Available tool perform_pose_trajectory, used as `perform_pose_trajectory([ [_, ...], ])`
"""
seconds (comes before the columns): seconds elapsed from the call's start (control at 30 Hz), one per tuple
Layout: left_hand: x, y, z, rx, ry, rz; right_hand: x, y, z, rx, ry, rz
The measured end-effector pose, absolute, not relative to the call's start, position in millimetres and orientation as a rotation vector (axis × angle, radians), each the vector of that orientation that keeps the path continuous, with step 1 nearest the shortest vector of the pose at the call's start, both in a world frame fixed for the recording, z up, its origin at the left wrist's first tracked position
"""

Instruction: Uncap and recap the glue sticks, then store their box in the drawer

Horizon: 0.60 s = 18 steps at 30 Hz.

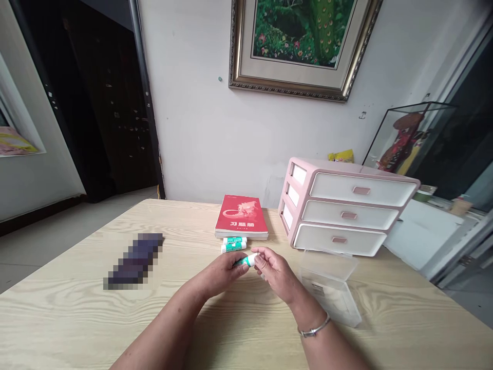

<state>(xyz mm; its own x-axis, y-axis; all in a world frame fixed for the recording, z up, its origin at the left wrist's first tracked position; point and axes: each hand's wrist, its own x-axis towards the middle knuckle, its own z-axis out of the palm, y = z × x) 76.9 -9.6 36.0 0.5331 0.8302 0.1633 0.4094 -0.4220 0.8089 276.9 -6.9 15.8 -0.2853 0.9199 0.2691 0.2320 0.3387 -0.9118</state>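
Observation:
Above the middle of the table, my left hand [223,271] is closed around the green-and-white body of a glue stick [248,260]. My right hand [278,272] pinches the white end of the same stick with thumb and fingers; whether that end is a cap cannot be made out. Just beyond my hands, two more glue sticks [233,247] lie side by side on the table. They are in front of a red-covered book [241,215]. Right of my right hand sits a clear plastic box [337,303] with its lid raised.
A pink-and-white three-drawer organizer [348,215] stands at the back right of the wooden table [69,318]. On the left lies a dark, pixelated object [134,262]. A framed picture [296,77] hangs on the wall behind, and a glass display case [404,136] stands at the far right.

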Motion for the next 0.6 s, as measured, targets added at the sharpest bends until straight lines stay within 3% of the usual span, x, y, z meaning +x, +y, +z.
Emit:
perform_pose_trajectory([
  [0.6,93.5,-14.8,30.4,2.486,1.424,0.756,271.2,-0.3,11.6,-1.310,-1.535,1.076],
])
